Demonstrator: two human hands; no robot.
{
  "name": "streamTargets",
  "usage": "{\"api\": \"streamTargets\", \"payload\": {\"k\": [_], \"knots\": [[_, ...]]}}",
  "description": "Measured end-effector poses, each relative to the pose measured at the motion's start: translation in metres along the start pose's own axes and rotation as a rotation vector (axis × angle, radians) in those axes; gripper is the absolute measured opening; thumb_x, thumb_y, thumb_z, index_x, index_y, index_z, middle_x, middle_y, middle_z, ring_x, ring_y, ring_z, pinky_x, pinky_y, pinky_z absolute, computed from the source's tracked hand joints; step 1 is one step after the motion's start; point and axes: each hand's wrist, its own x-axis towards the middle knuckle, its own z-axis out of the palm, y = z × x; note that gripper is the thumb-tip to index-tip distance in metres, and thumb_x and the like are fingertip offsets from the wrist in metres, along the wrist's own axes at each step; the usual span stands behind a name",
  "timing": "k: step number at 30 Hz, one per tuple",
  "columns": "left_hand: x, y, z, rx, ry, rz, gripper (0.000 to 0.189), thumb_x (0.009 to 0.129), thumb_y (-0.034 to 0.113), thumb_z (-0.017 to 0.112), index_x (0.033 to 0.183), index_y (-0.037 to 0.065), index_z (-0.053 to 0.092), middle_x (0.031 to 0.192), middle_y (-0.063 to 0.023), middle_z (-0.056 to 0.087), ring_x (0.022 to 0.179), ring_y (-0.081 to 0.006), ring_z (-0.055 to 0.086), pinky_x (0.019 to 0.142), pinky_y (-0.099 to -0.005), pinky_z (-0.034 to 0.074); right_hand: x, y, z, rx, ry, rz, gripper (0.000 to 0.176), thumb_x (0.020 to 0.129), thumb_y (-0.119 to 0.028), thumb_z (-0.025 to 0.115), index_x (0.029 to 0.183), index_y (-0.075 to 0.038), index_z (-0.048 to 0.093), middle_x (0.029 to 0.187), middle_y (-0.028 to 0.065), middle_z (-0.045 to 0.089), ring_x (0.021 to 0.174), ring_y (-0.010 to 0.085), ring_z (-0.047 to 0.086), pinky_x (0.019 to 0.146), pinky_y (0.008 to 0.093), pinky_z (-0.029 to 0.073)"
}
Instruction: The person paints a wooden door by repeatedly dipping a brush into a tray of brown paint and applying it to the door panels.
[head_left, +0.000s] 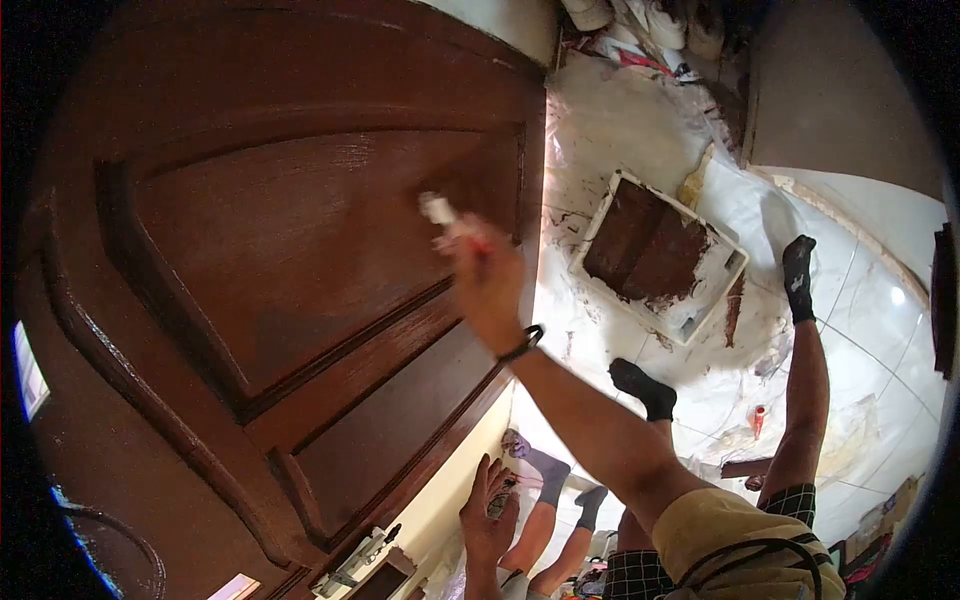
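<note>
My right hand [487,283] is raised against a big dark brown wooden door [250,260] and grips a paint tool with a white and red handle [445,215]. Its tip touches the upper panel near the door's right edge. A black band circles that wrist. Lower down, my left hand [488,510] lies against the cream wall by the door's bottom edge, with a small grey item under the fingers. Whether it grips that item is unclear.
A white paint tray [715,300] smeared with brown paint lies on plastic sheeting [610,130] over the tiled floor. My legs in black socks [645,390] stand beside it. Another person's legs in grey socks [545,470] are near the left hand. Shoes [650,20] are piled at the top.
</note>
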Motion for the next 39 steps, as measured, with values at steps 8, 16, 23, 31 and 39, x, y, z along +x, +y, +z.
{"api": "streamTargets", "payload": {"k": [8, 16, 23, 31, 39], "knots": [[-0.005, -0.036, -0.018, 0.170, -0.066, 0.009, 0.071, 0.087, -0.003, 0.060, 0.151, -0.001, 0.031, 0.136, -0.0254, 0.055, 0.123, -0.0323, 0.059, 0.103, -0.0427, 0.047, -0.034, -0.164, 0.022, 0.738, -0.360, 0.209, 0.025, 0.099, 0.001, 0.052, 0.121, 0.005, 0.060, 0.102, 0.0155, 0.072, 0.097, 0.0231, 0.072, 0.088, 0.0335, 0.057], [-0.007, -0.014, -0.007, -0.023, -0.007, 0.029, 0.072, 0.088, -0.001, 0.059, 0.154, 0.003, 0.027, 0.141, -0.0256, 0.051, 0.126, -0.0351, 0.056, 0.105, -0.0453, 0.046, 0.014, 0.067, -0.058, 0.298, 0.180, 0.372, 0.028, 0.103, -0.019, 0.055, 0.107, 0.007, 0.063, 0.089, 0.0171, 0.070, 0.082, 0.0230, 0.071, 0.076, 0.0331, 0.059], [-0.014, 0.006, 0.001, -0.042, 0.013, 0.017, 0.070, 0.087, -0.002, 0.058, 0.152, 0.002, 0.030, 0.138, -0.0249, 0.053, 0.124, -0.0341, 0.058, 0.103, -0.0421, 0.047, -0.023, -0.036, 0.006, 0.033, -0.084, -0.145, 0.013, 0.096, -0.006, 0.058, 0.107, -0.004, 0.065, 0.099, 0.0122, 0.071, 0.090, 0.0252, 0.069, 0.081, 0.0358, 0.055], [-0.027, -0.032, -0.011, 0.067, -0.056, 0.003, 0.072, 0.086, 0.000, 0.063, 0.151, 0.001, 0.033, 0.141, -0.0235, 0.053, 0.124, -0.0330, 0.059, 0.101, -0.0426, 0.049, -0.078, -0.150, 0.017, 0.630, -0.409, 0.092, 0.029, 0.101, -0.004, 0.051, 0.128, 0.007, 0.056, 0.106, 0.0212, 0.070, 0.092, 0.0252, 0.072, 0.085, 0.0353, 0.058], [-0.035, -0.035, -0.003, -0.079, 0.049, 0.039, 0.069, 0.087, 0.001, 0.062, 0.150, 0.001, 0.035, 0.139, -0.0236, 0.055, 0.121, -0.0327, 0.062, 0.098, -0.0404, 0.051, -0.070, 0.001, -0.048, 0.243, 0.062, 0.355, 0.028, 0.104, -0.016, 0.053, 0.119, 0.005, 0.062, 0.097, 0.0146, 0.071, 0.088, 0.0215, 0.071, 0.083, 0.0357, 0.058]]}}
